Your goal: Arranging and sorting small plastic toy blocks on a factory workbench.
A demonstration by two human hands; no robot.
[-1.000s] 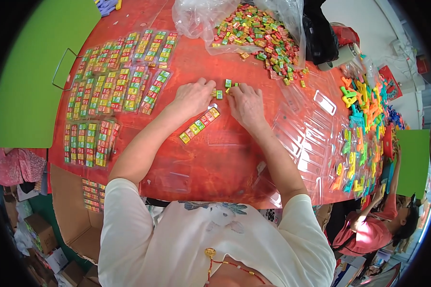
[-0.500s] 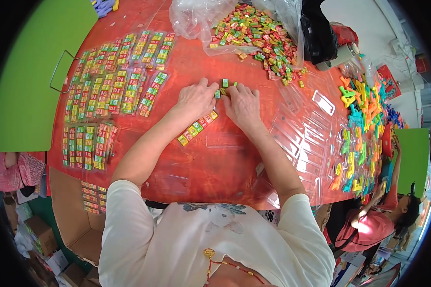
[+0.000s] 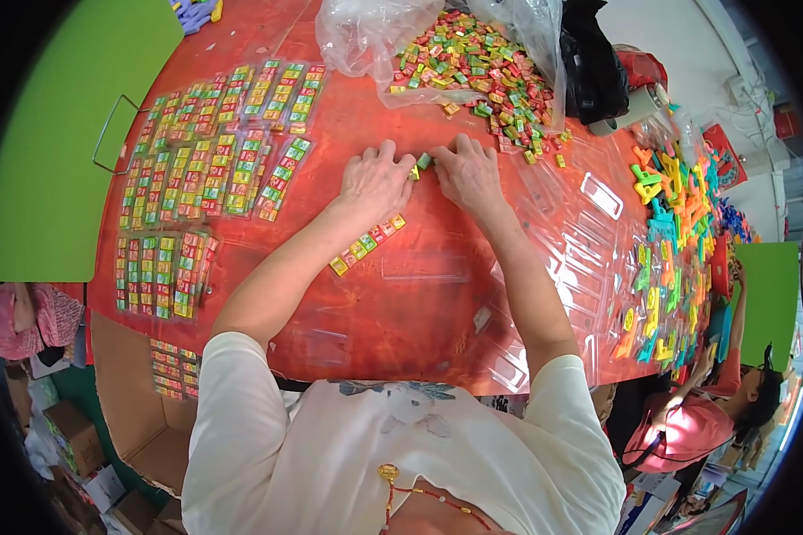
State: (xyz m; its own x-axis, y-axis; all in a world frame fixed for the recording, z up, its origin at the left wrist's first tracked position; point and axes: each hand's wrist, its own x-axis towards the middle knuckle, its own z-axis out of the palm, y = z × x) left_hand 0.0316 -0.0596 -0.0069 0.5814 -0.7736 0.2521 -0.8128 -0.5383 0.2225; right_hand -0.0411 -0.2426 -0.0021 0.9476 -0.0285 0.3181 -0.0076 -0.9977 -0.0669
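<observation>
My left hand [image 3: 375, 185] rests on the red table with its fingers curled, thumb and fingertip at a small yellow-green block [image 3: 414, 173]. Just across from it, my right hand [image 3: 469, 178] has its fingers bent and pinches a small green block [image 3: 425, 160] at the fingertips. Below my left wrist lies a slanted row of red, yellow and green blocks [image 3: 368, 243], set end to end. An empty clear plastic tray [image 3: 424, 268] lies nearer to me. My fingers may hide further blocks.
A loose heap of blocks [image 3: 482, 67] spills from a clear bag [image 3: 366, 40]. Filled clear packs [image 3: 210, 174] lie in rows at left. Empty trays [image 3: 558, 259] and colourful plastic clips [image 3: 682, 196] cover the right. An open carton [image 3: 138, 392] stands lower left; a co-worker [image 3: 687, 428] sits right.
My hands have drawn slightly apart, the right one moving a little to the right. Fewer loose blocks show between them. The slanted row is nearly where it was.
</observation>
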